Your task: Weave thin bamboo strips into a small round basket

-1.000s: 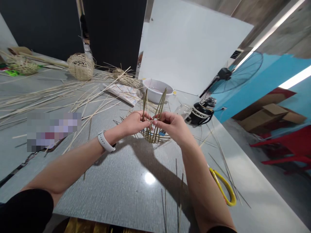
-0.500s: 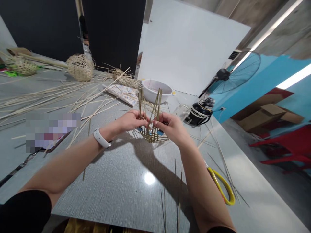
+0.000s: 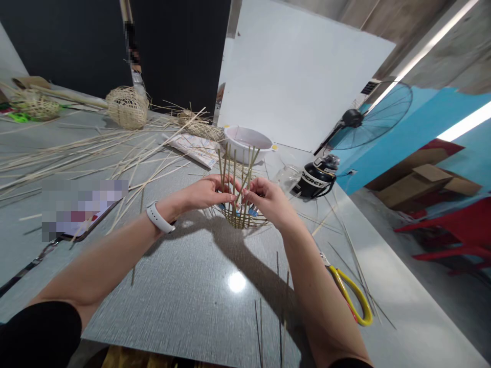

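A small, partly woven bamboo basket (image 3: 240, 221) sits on the grey table in front of me, its upright strips (image 3: 230, 163) standing above the woven part. My left hand (image 3: 217, 191) is at its left side, thumb and fingers pinched on a strip near the middle. My right hand (image 3: 266, 197) grips from the right, its thumb and forefinger closed on a crossing bamboo strip (image 3: 247, 176). The fingertips of both hands almost meet. Something blue shows inside or behind the weave; what it is I cannot make out.
Yellow-handled scissors (image 3: 353, 294) lie beside my right forearm. A phone (image 3: 86, 214) is on the left, near loose bamboo strips (image 3: 76, 153). Behind the basket stand a white basin (image 3: 249, 145), a clear jar (image 3: 287, 176) and a black bottle (image 3: 314, 176). A finished-looking woven basket (image 3: 126, 107) is farther back.
The upright strips have shifted and spread, and one now slants across others between my hands. The basket has turned or tilted slightly. Both hands stay in nearly the same place.
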The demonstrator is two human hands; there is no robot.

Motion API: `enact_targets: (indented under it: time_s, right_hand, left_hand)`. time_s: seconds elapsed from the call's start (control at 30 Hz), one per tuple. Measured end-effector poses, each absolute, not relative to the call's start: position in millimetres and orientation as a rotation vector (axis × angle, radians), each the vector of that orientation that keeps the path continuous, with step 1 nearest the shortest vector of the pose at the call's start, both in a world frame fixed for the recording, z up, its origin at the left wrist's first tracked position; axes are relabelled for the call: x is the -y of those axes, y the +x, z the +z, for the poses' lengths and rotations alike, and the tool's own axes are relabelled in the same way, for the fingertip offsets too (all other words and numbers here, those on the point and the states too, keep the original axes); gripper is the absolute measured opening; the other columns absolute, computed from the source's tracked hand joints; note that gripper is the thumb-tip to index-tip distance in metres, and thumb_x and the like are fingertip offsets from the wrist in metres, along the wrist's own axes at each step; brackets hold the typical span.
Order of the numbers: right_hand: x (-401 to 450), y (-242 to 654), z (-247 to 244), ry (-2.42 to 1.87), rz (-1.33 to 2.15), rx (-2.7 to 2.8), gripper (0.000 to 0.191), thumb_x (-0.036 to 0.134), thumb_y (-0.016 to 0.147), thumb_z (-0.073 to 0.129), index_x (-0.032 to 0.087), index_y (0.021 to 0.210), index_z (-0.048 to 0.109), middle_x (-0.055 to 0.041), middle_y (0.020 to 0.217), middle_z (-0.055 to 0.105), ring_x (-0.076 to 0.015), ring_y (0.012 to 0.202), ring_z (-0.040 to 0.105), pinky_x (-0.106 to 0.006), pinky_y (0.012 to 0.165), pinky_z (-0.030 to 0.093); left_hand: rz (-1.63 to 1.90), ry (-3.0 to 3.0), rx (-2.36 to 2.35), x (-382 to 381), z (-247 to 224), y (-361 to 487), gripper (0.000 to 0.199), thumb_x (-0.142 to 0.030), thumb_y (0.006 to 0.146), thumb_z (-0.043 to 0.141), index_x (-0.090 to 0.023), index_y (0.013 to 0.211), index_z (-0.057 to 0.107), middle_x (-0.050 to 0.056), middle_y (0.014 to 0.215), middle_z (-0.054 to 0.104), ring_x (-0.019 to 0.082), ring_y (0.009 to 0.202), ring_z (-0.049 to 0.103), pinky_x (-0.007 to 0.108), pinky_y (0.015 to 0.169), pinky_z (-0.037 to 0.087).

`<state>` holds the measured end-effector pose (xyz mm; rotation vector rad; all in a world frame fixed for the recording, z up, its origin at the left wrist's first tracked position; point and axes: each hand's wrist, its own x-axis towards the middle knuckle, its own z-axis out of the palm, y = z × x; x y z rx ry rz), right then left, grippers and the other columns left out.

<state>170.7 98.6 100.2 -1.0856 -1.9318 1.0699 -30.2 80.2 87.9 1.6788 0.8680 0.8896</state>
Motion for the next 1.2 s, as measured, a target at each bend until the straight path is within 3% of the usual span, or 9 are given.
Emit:
enact_targets:
  time_s: [0.27, 0.4, 0.57, 0.73, 0.93, 1.2]
  right_hand:
    - [-98, 176, 109, -0.972, 1.209, 2.048, 0.024, 0.039, 0.082, 0.065, 0.017, 0.073, 0.064, -0.0042, 0.073, 0.071, -0.0145, 0.068, 0.06, -0.03, 0.066, 0.043]
    - [-97, 176, 110, -0.971, 1.232, 2.051, 0.019, 0.035, 0.081, 0.064, 0.017, 0.073, 0.066, -0.0035, 0.073, 0.071, -0.0148, 0.069, 0.061, -0.03, 0.067, 0.044]
    - [-90, 172, 112, -1.07, 1.02, 2.093, 0.017, 0.029, 0.078, 0.061, 0.017, 0.073, 0.072, -0.0024, 0.066, 0.066, -0.0151, 0.064, 0.056, -0.029, 0.059, 0.042]
    - [-78, 166, 117, -1.111, 0.835, 2.153, 0.02, 0.026, 0.077, 0.057, 0.017, 0.068, 0.072, -0.001, 0.057, 0.058, -0.0153, 0.062, 0.052, -0.027, 0.055, 0.037]
    - [-73, 160, 115, -1.158, 0.618, 2.106, 0.027, 0.03, 0.081, 0.054, 0.017, 0.058, 0.061, 0.0016, 0.054, 0.047, -0.0121, 0.056, 0.041, -0.028, 0.054, 0.028]
    - [-81, 168, 115, -1.087, 0.785, 2.091, 0.022, 0.037, 0.085, 0.06, 0.017, 0.075, 0.061, 0.0008, 0.067, 0.053, -0.012, 0.063, 0.042, -0.028, 0.058, 0.031]
  left_hand:
    - [0.887, 1.643, -0.891, -78, 87, -29, 0.034, -0.025, 0.078, 0.067, -0.019, 0.107, 0.051, -0.005, 0.067, 0.061, 0.011, 0.062, 0.057, 0.025, 0.061, 0.04]
    - [0.881, 1.6, -0.912, -80, 83, -29, 0.044, -0.026, 0.075, 0.071, -0.018, 0.11, 0.046, -0.003, 0.073, 0.066, 0.013, 0.067, 0.061, 0.026, 0.066, 0.043]
    - [0.885, 1.544, -0.898, -83, 79, -27, 0.04, -0.025, 0.075, 0.071, -0.017, 0.105, 0.046, -0.001, 0.072, 0.069, 0.013, 0.066, 0.063, 0.027, 0.063, 0.042]
    - [0.928, 1.467, -0.874, -83, 82, -27, 0.032, -0.015, 0.072, 0.07, -0.016, 0.097, 0.05, -0.002, 0.069, 0.068, 0.013, 0.066, 0.066, 0.025, 0.064, 0.044]
    - [0.963, 1.433, -0.851, -84, 82, -27, 0.029, -0.016, 0.074, 0.071, -0.016, 0.094, 0.051, 0.0, 0.071, 0.07, 0.014, 0.068, 0.068, 0.025, 0.065, 0.046]
    - [0.996, 1.45, -0.891, -89, 78, -28, 0.024, -0.015, 0.077, 0.068, -0.015, 0.095, 0.053, 0.003, 0.074, 0.071, 0.016, 0.072, 0.069, 0.026, 0.067, 0.047]
